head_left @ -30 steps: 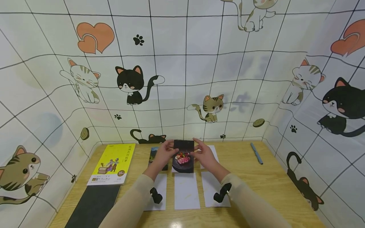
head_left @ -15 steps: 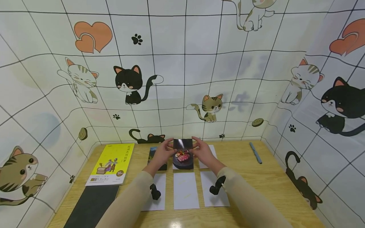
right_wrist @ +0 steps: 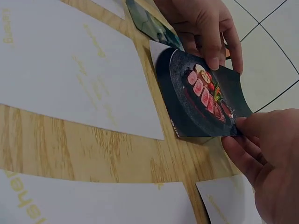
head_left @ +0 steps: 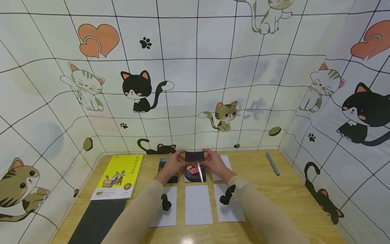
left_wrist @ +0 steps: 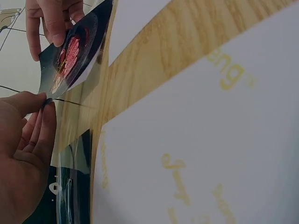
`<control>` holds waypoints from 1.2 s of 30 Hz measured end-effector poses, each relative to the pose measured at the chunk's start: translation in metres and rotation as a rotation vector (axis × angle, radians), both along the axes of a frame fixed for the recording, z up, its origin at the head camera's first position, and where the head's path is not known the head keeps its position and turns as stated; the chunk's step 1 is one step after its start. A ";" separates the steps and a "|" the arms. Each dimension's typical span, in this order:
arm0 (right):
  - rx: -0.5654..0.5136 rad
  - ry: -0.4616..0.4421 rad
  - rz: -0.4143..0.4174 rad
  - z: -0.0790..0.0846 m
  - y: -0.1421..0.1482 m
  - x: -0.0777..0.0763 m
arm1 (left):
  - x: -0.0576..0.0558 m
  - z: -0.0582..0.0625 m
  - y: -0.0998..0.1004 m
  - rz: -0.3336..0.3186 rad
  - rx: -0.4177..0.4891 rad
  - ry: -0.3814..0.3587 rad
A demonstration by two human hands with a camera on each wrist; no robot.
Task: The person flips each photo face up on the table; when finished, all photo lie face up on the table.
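Note:
Both hands hold a glossy photo print (head_left: 192, 174) of sliced meat on a dark plate, near the back middle of the table. At its left edge the left hand (head_left: 175, 164) pinches it between thumb and fingers. The right hand (head_left: 215, 163) pinches the opposite edge the same way. In the right wrist view the photo (right_wrist: 201, 93) curves up at its far part, while its near edge lies low over a white sheet that it mostly covers. A landscape photo (head_left: 163, 164) lies beside it, partly hidden by the left hand.
White sheets with faint yellow print form a front row: left (head_left: 164, 218), middle (head_left: 198, 205) and right (head_left: 231, 213). Another sheet (head_left: 226, 162) lies behind the right hand. A yellow book (head_left: 120, 173) and black notebook (head_left: 97, 220) lie left, a blue-grey pen (head_left: 272, 164) right.
The photo has come down slightly toward the table between both hands, and its upper part now curves more. Glare on its surface has shifted. The hands keep their grip on both edges.

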State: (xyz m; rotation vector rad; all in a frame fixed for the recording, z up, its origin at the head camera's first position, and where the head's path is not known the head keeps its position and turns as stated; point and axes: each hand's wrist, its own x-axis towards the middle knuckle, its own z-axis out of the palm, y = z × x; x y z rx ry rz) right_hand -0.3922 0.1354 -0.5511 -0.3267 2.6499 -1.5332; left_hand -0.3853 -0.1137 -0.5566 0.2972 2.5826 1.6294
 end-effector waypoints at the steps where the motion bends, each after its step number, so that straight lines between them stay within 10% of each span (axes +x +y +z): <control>1: 0.016 -0.003 0.002 -0.001 0.000 -0.001 | -0.001 -0.001 0.000 -0.004 -0.018 -0.009; 13: 0.103 0.022 0.027 -0.012 -0.003 -0.004 | -0.012 -0.017 0.002 -0.033 -0.182 -0.005; 36: 0.272 0.046 0.034 -0.011 -0.004 -0.014 | -0.018 -0.007 0.005 -0.052 -0.333 -0.017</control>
